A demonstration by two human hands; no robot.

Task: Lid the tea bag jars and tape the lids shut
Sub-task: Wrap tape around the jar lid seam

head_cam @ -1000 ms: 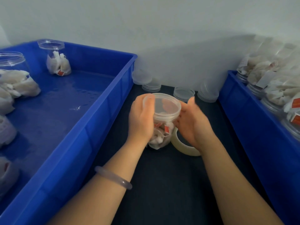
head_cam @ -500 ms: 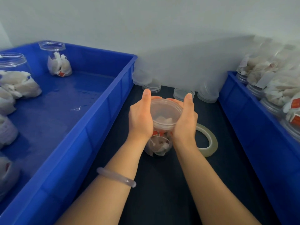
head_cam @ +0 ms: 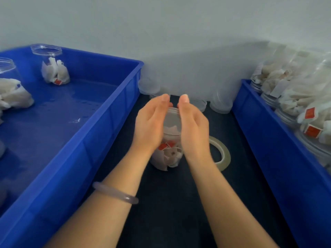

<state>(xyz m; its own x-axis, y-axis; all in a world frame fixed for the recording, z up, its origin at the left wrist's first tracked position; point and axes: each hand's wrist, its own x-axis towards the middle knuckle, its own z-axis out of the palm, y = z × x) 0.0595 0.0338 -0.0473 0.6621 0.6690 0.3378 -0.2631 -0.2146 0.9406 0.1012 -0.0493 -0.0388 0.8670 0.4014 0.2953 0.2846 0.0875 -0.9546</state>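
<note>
Now the left hand (head_cam: 150, 126) and right hand (head_cam: 193, 129) are cupping the lid (head_cam: 172, 117) on top of the tea bag jar (head_cam: 168, 156) at the middle of the desk (head_cam: 179, 203).
Palms are facing each other with thumbs up and nearly meeting, and the fingertips are curling round the lid's far rim; whether it is fully seated I cannot tell. The jar is standing upright, long axis vertical, directly under the hands, between the left crate (head_cam: 100, 133) and the right crate (head_cam: 265, 133), both of glossy blue plastic. Its wall is thin, clear and round, showing soft white paper tea bags with red tags. The tape roll (head_cam: 224, 156), a flat translucent ring, is lying on the dark desk just beside the right wrist, so the right hand is likely the nearer one for taping.
</note>
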